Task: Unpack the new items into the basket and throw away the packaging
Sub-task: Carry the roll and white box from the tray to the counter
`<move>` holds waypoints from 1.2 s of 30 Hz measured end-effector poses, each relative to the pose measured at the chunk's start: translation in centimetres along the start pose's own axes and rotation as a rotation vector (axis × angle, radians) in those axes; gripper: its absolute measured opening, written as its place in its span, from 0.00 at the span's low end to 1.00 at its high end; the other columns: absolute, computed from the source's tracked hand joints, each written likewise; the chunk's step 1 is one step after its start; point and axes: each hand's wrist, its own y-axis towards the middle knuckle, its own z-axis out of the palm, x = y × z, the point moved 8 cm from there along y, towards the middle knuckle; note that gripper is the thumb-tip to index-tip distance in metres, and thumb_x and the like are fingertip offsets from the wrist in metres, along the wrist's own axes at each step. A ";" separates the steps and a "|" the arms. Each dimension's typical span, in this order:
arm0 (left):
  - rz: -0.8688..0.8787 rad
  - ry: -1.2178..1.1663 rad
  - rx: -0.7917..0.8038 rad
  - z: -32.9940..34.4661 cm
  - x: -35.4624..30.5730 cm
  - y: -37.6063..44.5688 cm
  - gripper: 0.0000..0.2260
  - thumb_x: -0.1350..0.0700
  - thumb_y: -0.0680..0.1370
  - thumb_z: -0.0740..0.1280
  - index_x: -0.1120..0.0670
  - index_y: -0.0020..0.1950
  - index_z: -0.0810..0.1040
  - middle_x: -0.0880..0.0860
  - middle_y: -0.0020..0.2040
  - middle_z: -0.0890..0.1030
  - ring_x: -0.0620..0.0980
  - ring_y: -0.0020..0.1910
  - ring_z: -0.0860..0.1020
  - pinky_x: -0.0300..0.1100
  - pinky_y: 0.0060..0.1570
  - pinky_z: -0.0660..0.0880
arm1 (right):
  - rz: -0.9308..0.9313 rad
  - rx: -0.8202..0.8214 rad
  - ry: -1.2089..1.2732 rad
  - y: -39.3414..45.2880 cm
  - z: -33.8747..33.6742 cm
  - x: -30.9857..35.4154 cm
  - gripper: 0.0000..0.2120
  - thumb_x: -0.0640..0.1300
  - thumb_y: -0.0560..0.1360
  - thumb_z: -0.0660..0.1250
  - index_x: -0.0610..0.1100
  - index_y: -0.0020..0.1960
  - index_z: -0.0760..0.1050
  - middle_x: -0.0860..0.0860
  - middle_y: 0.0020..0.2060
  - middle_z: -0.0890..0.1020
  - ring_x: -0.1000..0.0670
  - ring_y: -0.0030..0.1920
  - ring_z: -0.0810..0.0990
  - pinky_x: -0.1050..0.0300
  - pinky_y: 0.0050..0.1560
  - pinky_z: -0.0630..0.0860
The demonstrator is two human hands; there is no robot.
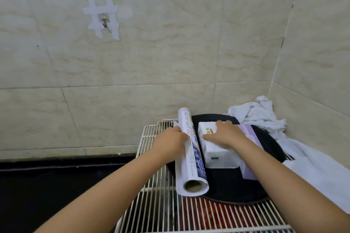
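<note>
Nearest, white wire rack (161, 204) carrying a black round tray (227, 189), perhaps the basket. Left hand (170, 138) curled against the side of a paper-wrapped roll (189, 157) at the tray's left edge, fingers bent, grip on it unclear. Right hand (225, 134) spread flat, palm down on a white tissue pack (214, 149), just right of the roll; lavender pack (250, 157) under the wrist. Beyond the right hand, crumpled white cloth (259, 115); further off, taped wall hook (105, 22). Best done by nudging roll and pack snug together, pressing lightly, so the roll cannot trundle off the rim.
</note>
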 end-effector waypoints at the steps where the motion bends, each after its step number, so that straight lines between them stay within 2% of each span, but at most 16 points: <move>1: -0.032 -0.009 0.015 0.0 -0.3 0.3 0.16 0.58 0.78 0.57 0.57 0.64 0.74 0.58 0.61 0.75 0.57 0.60 0.74 0.47 0.57 0.74 | 0.002 0.000 0.004 0.0 0.0 0.0 0.36 0.62 0.70 0.62 0.43 0.70 0.58 0.41 0.70 0.63 0.40 0.68 0.65 0.47 0.65 0.67; 5: -0.217 -0.184 0.065 0.4 -0.1 1.0 0.18 0.48 0.78 0.59 0.58 0.61 0.70 0.61 0.60 0.76 0.60 0.56 0.76 0.48 0.52 0.74 | 0.007 0.001 0.022 0.1 0.1 -0.2 0.35 0.62 0.70 0.62 0.43 0.70 0.59 0.40 0.69 0.64 0.40 0.68 0.65 0.48 0.64 0.67; 8: -0.339 -0.385 0.138 1.9 0.8 0.9 0.21 0.49 0.77 0.63 0.58 0.64 0.63 0.61 0.60 0.77 0.60 0.54 0.79 0.48 0.47 0.77 | 0.009 0.016 0.058 0.1 0.3 -0.5 0.35 0.61 0.70 0.61 0.44 0.70 0.59 0.41 0.69 0.64 0.41 0.68 0.65 0.49 0.64 0.67; 13: -0.512 -0.740 0.147 3.5 2.3 0.4 0.25 0.52 0.76 0.67 0.61 0.66 0.60 0.62 0.62 0.76 0.60 0.56 0.79 0.51 0.54 0.77 | 0.008 0.047 0.088 0.1 0.5 -0.8 0.32 0.59 0.71 0.61 0.46 0.70 0.60 0.41 0.70 0.63 0.40 0.68 0.65 0.49 0.65 0.66; 14: -0.545 -0.849 0.161 3.8 2.3 0.2 0.24 0.54 0.76 0.67 0.61 0.66 0.61 0.62 0.60 0.77 0.59 0.54 0.80 0.51 0.52 0.77 | -0.011 0.065 0.084 0.1 0.6 -0.6 0.29 0.57 0.72 0.60 0.48 0.70 0.60 0.41 0.71 0.62 0.40 0.69 0.65 0.49 0.66 0.66; 16: -0.601 -1.003 0.194 4.1 2.2 -0.2 0.21 0.56 0.76 0.67 0.64 0.65 0.65 0.61 0.50 0.80 0.55 0.41 0.80 0.49 0.45 0.78 | -0.072 0.096 0.087 0.0 0.6 0.2 0.23 0.52 0.74 0.59 0.52 0.68 0.65 0.42 0.71 0.64 0.40 0.69 0.65 0.47 0.68 0.66; 19: -0.633 -1.112 0.221 4.5 1.6 -0.5 0.18 0.59 0.76 0.66 0.66 0.63 0.70 0.58 0.37 0.78 0.51 0.31 0.76 0.47 0.40 0.77 | -0.131 0.094 0.081 -0.1 0.2 1.3 0.19 0.46 0.74 0.59 0.46 0.64 0.71 0.44 0.66 0.72 0.43 0.66 0.68 0.48 0.66 0.69; 21: -0.650 -1.155 0.210 4.7 1.4 -0.6 0.18 0.59 0.76 0.66 0.67 0.62 0.70 0.57 0.34 0.77 0.50 0.28 0.75 0.49 0.43 0.77 | -0.127 0.077 0.070 0.1 0.1 1.5 0.20 0.49 0.73 0.61 0.43 0.64 0.70 0.44 0.65 0.74 0.42 0.65 0.70 0.50 0.64 0.70; 23: -0.653 -1.145 0.177 4.4 1.4 -0.6 0.17 0.60 0.77 0.65 0.68 0.62 0.70 0.61 0.38 0.80 0.48 0.24 0.74 0.50 0.48 0.76 | -0.083 0.062 0.076 0.3 0.4 1.3 0.28 0.56 0.71 0.65 0.41 0.64 0.66 0.41 0.64 0.72 0.41 0.64 0.70 0.49 0.61 0.69; 25: -0.664 -1.100 0.142 3.8 2.0 -0.7 0.18 0.59 0.76 0.65 0.68 0.62 0.71 0.65 0.44 0.80 0.48 0.23 0.72 0.48 0.46 0.78 | -0.021 0.061 0.079 0.5 0.9 1.1 0.37 0.60 0.66 0.69 0.42 0.66 0.61 0.38 0.67 0.66 0.38 0.66 0.68 0.47 0.61 0.69; 27: -0.664 -1.017 0.106 2.5 3.2 -0.9 0.18 0.57 0.76 0.67 0.67 0.60 0.72 0.63 0.40 0.82 0.48 0.19 0.73 0.41 0.32 0.78 | 0.037 0.065 0.082 0.5 1.3 0.9 0.44 0.60 0.63 0.72 0.45 0.70 0.55 0.37 0.71 0.58 0.36 0.67 0.64 0.45 0.62 0.69; 29: -0.626 -0.897 0.064 0.7 4.4 -1.2 0.17 0.55 0.75 0.68 0.66 0.57 0.73 0.57 0.30 0.80 0.46 0.17 0.75 0.35 0.19 0.74 | 0.082 0.074 0.081 0.6 1.5 0.7 0.44 0.56 0.62 0.73 0.49 0.70 0.53 0.36 0.72 0.54 0.34 0.68 0.63 0.44 0.61 0.70; 30: -0.596 -0.821 0.044 -0.2 5.0 -1.4 0.16 0.55 0.75 0.68 0.65 0.55 0.73 0.56 0.28 0.81 0.47 0.19 0.78 0.35 0.19 0.75 | 0.094 0.079 0.080 0.7 1.6 0.7 0.43 0.54 0.62 0.72 0.49 0.70 0.54 0.36 0.71 0.54 0.34 0.67 0.63 0.44 0.61 0.70; 31: -0.558 -0.723 0.015 -1.1 5.5 -1.6 0.15 0.55 0.75 0.68 0.64 0.54 0.72 0.57 0.31 0.83 0.50 0.26 0.82 0.38 0.25 0.78 | 0.100 0.080 0.079 0.7 1.6 0.6 0.41 0.52 0.62 0.72 0.49 0.69 0.55 0.37 0.70 0.56 0.35 0.66 0.64 0.45 0.59 0.71; 33: -0.486 -0.450 -0.054 -2.8 6.5 -2.0 0.17 0.54 0.74 0.68 0.63 0.58 0.71 0.60 0.45 0.82 0.57 0.42 0.82 0.45 0.39 0.79 | 0.084 0.070 0.070 1.0 1.5 0.7 0.38 0.50 0.62 0.71 0.48 0.68 0.57 0.38 0.67 0.60 0.35 0.64 0.66 0.46 0.56 0.71; 36: -0.385 -0.112 -0.133 -4.1 7.8 -3.2 0.20 0.51 0.75 0.67 0.58 0.63 0.69 0.57 0.52 0.78 0.55 0.46 0.79 0.41 0.36 0.72 | 0.029 0.067 0.084 1.3 1.5 1.8 0.37 0.49 0.63 0.70 0.47 0.67 0.58 0.40 0.64 0.63 0.36 0.62 0.68 0.48 0.56 0.70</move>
